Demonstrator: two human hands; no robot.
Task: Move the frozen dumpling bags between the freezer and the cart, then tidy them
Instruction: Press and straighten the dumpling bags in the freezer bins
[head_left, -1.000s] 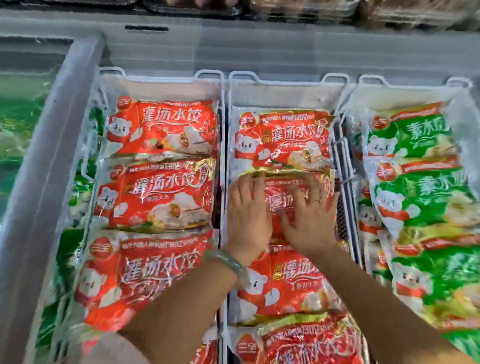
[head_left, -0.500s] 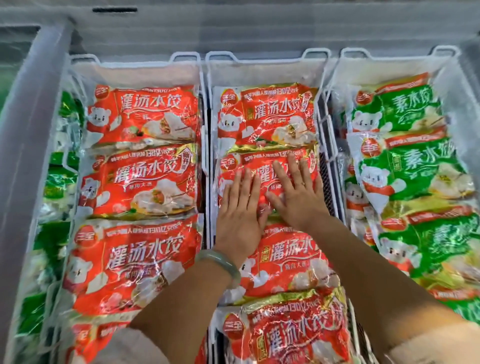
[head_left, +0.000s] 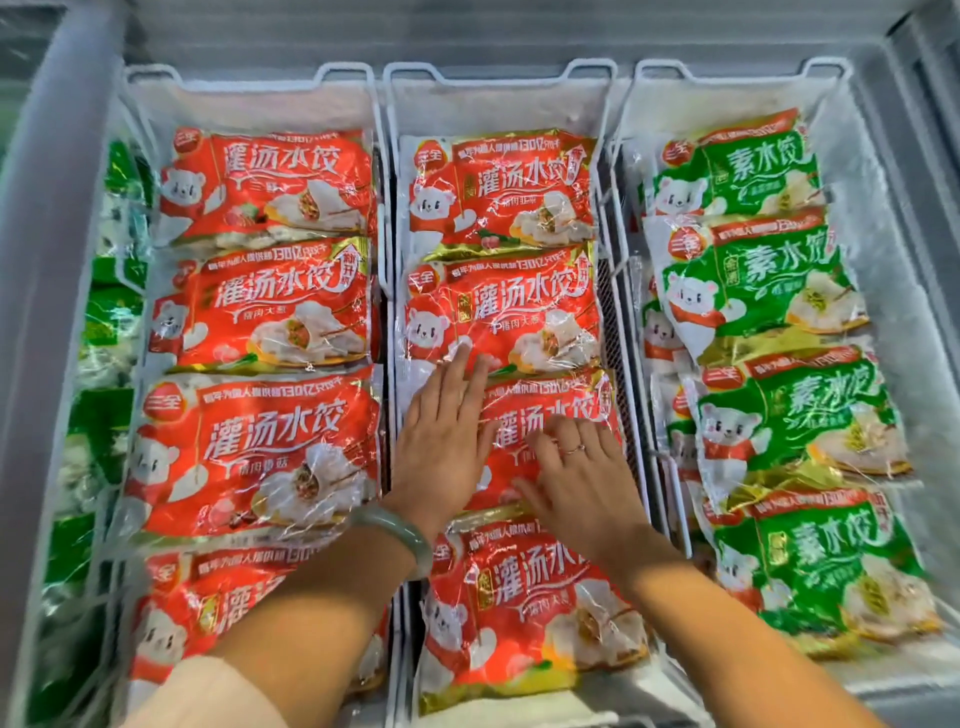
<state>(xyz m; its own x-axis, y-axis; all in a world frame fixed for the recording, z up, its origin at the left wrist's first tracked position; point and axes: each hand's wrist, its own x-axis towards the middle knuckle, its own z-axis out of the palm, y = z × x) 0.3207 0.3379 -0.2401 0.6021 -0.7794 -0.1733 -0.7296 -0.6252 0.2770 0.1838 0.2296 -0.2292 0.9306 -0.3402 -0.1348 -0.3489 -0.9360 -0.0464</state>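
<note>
L wrist: smooth rounded bangle (head_left: 402, 535), pale green w/ milky, slightly translucent look, plain, no markings, sitting just behind left hand (head_left: 441, 447). R side: thin ring (head_left: 573, 448) on one of the fingers (head_left: 569, 434) of right hand (head_left: 582, 483), pinkish metal w/ tiny stone on top. Forearms bare both sides. Bottom-left corner: edge of light peach sleeve (head_left: 208, 696), soft plain fabric, ending approx. mid-forearm on L arm.

I see the freezer (head_left: 898, 218) frosted inside, evenly lit. A white wire basket (head_left: 498, 70) sits mid-frame, one like it either side; far left of it runs a thick grey bar (head_left: 57, 249).
</note>
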